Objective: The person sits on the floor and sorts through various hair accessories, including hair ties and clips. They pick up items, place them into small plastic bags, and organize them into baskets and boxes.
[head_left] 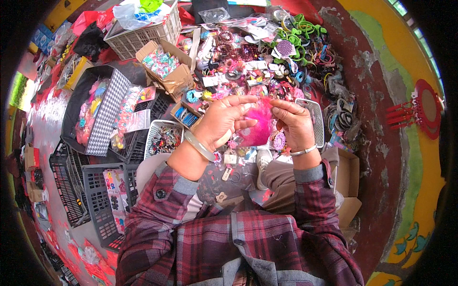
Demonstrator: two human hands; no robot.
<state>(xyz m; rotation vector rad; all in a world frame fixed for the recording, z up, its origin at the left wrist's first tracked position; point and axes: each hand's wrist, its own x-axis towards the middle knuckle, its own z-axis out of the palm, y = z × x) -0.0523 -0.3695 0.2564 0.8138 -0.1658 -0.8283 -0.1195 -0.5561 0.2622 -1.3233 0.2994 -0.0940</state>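
Note:
A bright pink fluffy piece, like feathers or soft fur, hangs in front of me between my two hands. My left hand, with a pale bangle at the wrist, has its fingers closed on the left side of it. On the other side, my right hand pinches its upper edge between thumb and fingertips. What fastens the fluff together is too small to tell. Below and beyond it spreads a big pile of hair accessories, with bands, clips and small pink pieces.
A white basket of small mixed pieces stands by my left wrist; another white basket is beside my right. An opened carton, a grey crate and black crates lie leftward. Green hair bands lie at the far right.

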